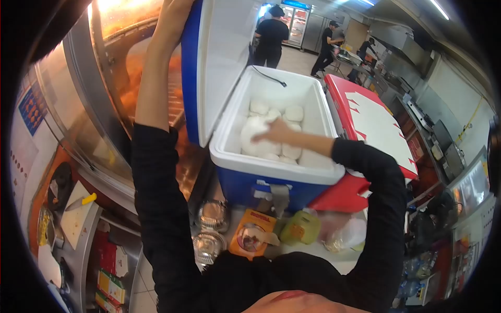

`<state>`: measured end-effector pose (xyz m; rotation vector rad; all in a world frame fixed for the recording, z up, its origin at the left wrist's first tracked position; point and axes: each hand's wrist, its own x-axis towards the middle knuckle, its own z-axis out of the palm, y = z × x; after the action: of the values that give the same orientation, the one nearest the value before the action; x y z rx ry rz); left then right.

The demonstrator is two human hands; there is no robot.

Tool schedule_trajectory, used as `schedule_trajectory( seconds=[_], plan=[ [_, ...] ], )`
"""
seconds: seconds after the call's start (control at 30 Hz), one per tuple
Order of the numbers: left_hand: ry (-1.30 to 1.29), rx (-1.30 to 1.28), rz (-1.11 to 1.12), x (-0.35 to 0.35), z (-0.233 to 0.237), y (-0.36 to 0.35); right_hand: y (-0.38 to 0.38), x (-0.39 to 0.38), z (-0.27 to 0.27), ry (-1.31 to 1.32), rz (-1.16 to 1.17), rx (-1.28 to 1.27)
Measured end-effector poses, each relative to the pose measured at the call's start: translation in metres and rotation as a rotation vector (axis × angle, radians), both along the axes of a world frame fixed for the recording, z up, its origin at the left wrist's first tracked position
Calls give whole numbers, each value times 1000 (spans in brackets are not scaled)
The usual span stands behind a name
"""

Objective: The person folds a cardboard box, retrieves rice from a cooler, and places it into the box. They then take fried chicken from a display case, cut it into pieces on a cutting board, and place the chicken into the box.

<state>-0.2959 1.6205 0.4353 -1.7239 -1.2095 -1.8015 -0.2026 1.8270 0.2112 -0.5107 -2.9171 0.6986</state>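
Black top (284,271): at bottom.
Orange box (253,232): beside blue cooler (242,182).
White bundles (295,113): inside cooler; right hand (275,131) over them, blurred, finger spread unclear.
Left hand (178,7): at raised lid (224,62), fingers unclear.
Person (271,31): farther back.

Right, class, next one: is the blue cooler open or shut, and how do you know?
Open. The blue cooler has its lid raised, and the right hand reaches inside, over white bundles.

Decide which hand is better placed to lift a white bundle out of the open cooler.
Right, most likely: the right hand is inside the cooler, over the white bundles, while the left hand is up at the raised lid.
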Motion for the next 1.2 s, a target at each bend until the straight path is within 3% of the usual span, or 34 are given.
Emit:
schedule_trajectory(
  seconds=[0.03, 0.07, 0.17, 0.2, 0.23, 0.27, 0.3, 0.37, 0.4, 0.43, 0.5, 0.53, 0.63, 0.7, 0.77, 0.83, 0.9, 0.97, 1.03, 1.1, 1.17, 1.2],
  plan=[
    [80, -2, 46, 2, 1, 4, 1, 21, 27, 99, -117, -126],
    [182, -2, 68, 8, 1, 9, -15, 59, 73, 178, -41, -302],
    [287, -117, 167, 31, 0, 40, -6, 142, 105, 398, 14, -763],
    [181, -254, 166, 60, -2, 40, -10, 174, 111, 485, -16, -777],
    [381, -87, 159, 60, -10, 59, -7, 205, 109, 515, -59, -819],
    [324, -309, 145, 85, -11, 59, -6, 233, 105, 541, -98, -863],
    [316, -178, 198, 87, -28, 77, -16, 258, 101, 621, -135, -884],
    [663, -114, 255, 108, -38, 102, -9, 303, 78, 633, -205, -1012],
    [759, -77, 94, 120, -47, 111, -11, 322, 67, 644, -219, -1070],
    [813, -61, 202, 136, -62, 115, -9, 336, 54, 690, -184, -1108],
    [848, -58, 205, 152, -102, 140, -14, 354, 37, 667, -163, -1197],
    [887, -251, 232, 160, -115, 144, -33, 355, 35, 701, -173, -1167],
    [948, -375, 350, 178, -156, 161, -45, 352, 17, 606, -62, -1202],
    [766, -444, 421, 191, -179, 166, -59, 348, 11, 633, -84, -1324],
    [375, -461, 156, 213, -174, 90, -79, 338, 7, 599, -45, -1406],
    [60, -714, 27, 233, -174, -1, -111, 326, 4, 541, 108, -1615],
    [-24, -913, -115, 229, -201, -75, -151, 313, -4, 510, 121, -1654],
    [-313, -826, -326, 228, -251, -157, -189, 292, -22, 391, 183, -1697],
    [-650, -745, -366, 248, -277, -260, -261, 266, -47, 371, 364, -1067],
    [-863, -603, -257, 269, -296, -357, -342, 233, -70, 99, 388, -1340],
    [-1088, -423, -95, 274, -348, -439, -444, 206, -88, -183, 487, -1655],
    [-1224, -349, 3, 286, -357, -482, -488, 192, -105, -277, 560, -1649]
  ],
)
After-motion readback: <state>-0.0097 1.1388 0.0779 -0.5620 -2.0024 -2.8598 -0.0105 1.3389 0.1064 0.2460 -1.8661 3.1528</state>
